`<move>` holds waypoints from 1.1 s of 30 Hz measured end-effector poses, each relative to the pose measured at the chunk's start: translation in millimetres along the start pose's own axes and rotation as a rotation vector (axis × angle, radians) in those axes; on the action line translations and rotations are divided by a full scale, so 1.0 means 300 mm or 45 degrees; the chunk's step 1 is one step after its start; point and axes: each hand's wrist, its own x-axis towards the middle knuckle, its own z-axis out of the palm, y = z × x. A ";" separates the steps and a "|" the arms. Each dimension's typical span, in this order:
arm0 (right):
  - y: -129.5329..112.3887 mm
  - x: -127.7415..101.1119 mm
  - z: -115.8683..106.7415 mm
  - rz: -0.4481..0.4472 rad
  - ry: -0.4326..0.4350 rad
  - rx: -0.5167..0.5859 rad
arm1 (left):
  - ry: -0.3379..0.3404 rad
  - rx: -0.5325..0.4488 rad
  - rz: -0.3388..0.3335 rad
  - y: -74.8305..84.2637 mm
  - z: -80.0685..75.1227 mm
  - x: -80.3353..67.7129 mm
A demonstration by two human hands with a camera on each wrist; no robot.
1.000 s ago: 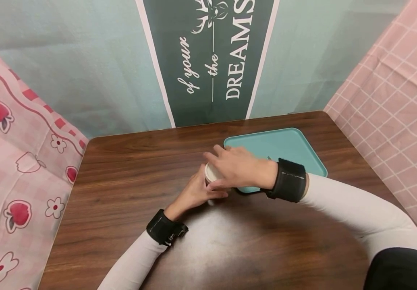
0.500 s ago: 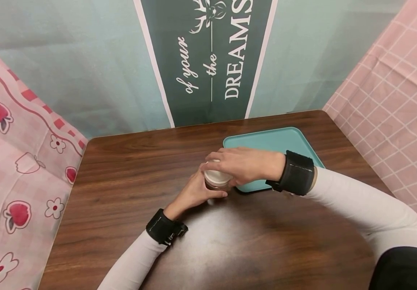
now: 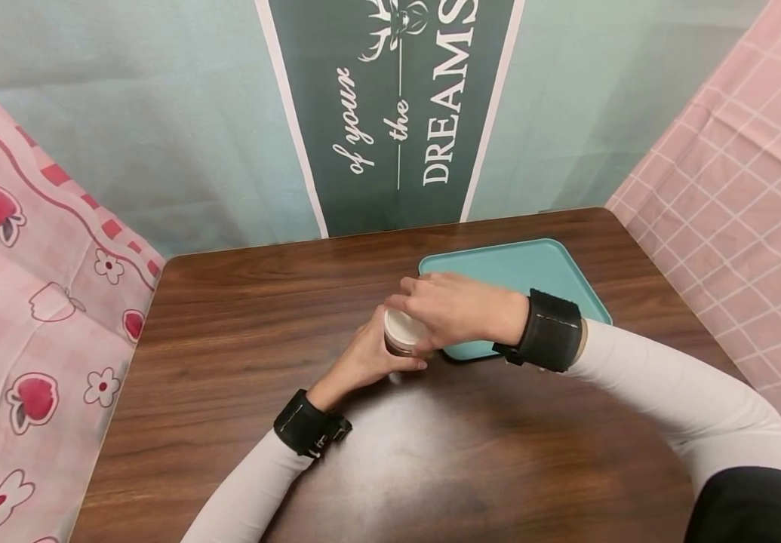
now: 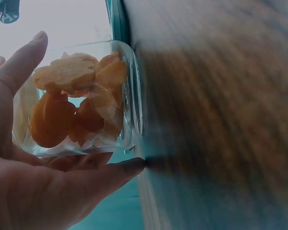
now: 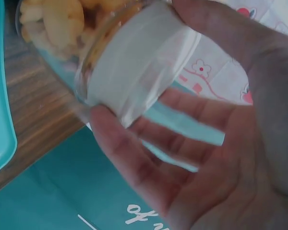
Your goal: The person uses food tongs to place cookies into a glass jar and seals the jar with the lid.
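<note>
A clear jar (image 4: 132, 103) stands on the wooden table, holding pale orange-brown pieces that look like cookies (image 4: 52, 120). My left hand (image 3: 359, 363) grips its side, the thumb and fingers spread round the wall. On top sits a round whitish lid (image 3: 404, 330). From above, my right hand (image 3: 461, 308) reaches over and holds the lid's edge between thumb and fingers. The right wrist view shows those fingertips (image 5: 103, 117) against the lid's side, close to the jar's neck. In the head view the hands hide most of the jar.
A turquoise tray (image 3: 519, 264) lies right behind the right hand, partly covered by the forearm. The brown wooden table (image 3: 247, 317) is bounded by a green printed cloth (image 3: 397, 204) at the back and pink cloths (image 3: 736, 151) on both sides.
My right hand swung a little to the right with its wrist turning, then came partway back to the left over the lid. The left hand has stayed in place on the jar.
</note>
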 end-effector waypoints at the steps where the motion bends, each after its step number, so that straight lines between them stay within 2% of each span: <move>1: -0.005 -0.001 0.005 0.035 0.017 -0.005 | 0.005 -0.002 0.008 0.000 -0.001 0.000; 8: -0.050 0.001 0.040 0.254 0.091 -0.107 | 0.054 0.037 0.065 -0.017 0.000 0.003; 12: -0.063 -0.003 0.055 0.312 0.119 -0.152 | 0.035 0.032 0.022 -0.003 -0.003 0.001; 15: -0.060 -0.012 0.051 0.321 0.098 -0.151 | 0.023 0.024 -0.005 -0.002 -0.002 0.003; 18: -0.039 -0.022 0.031 0.253 0.030 -0.072 | 0.020 0.035 -0.005 -0.001 -0.003 0.006; 22: 0.000 -0.032 0.002 0.039 -0.031 0.054 | -0.004 0.036 -0.003 0.000 -0.008 0.010; 25: 0.022 -0.034 -0.011 -0.102 -0.061 0.074 | -0.023 0.030 -0.018 0.002 -0.010 0.011; 28: 0.038 -0.031 -0.022 -0.171 -0.118 0.089 | -0.025 0.036 -0.025 0.004 -0.008 0.010; 33: 0.047 -0.017 -0.031 -0.219 -0.190 0.125 | -0.028 0.051 0.001 0.006 -0.009 0.009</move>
